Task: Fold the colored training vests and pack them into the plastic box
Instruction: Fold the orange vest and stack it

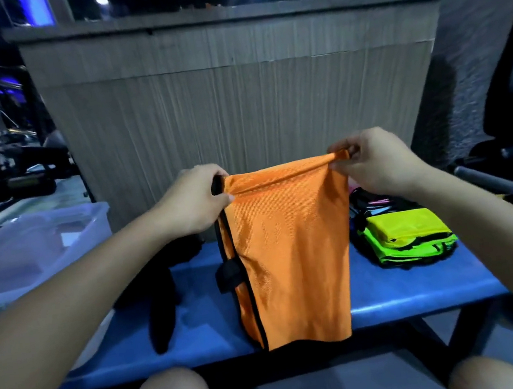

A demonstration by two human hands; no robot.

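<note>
Dim gym room, grey wood-grain panel behind blue padded tabletop (407,285). Orange mesh training vest with black trim (289,255) hangs above tabletop centre, long axis vertical, hem pointing down toward viewer's knees. Left hand (194,199) pinches vest's top left corner, right hand (375,162) pinches top right corner, fingers curled tight on rolled upper edge. Translucent plastic box (28,253) left of vest, nearer left hand. Pile of yellow, green, pink vests (404,233) right of vest. Black cloth (163,288) left of vest.

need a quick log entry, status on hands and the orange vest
Left hand and right hand each grip a top corner of the orange vest, hanging over the blue bench. Plastic box left, unobstructed.
</note>
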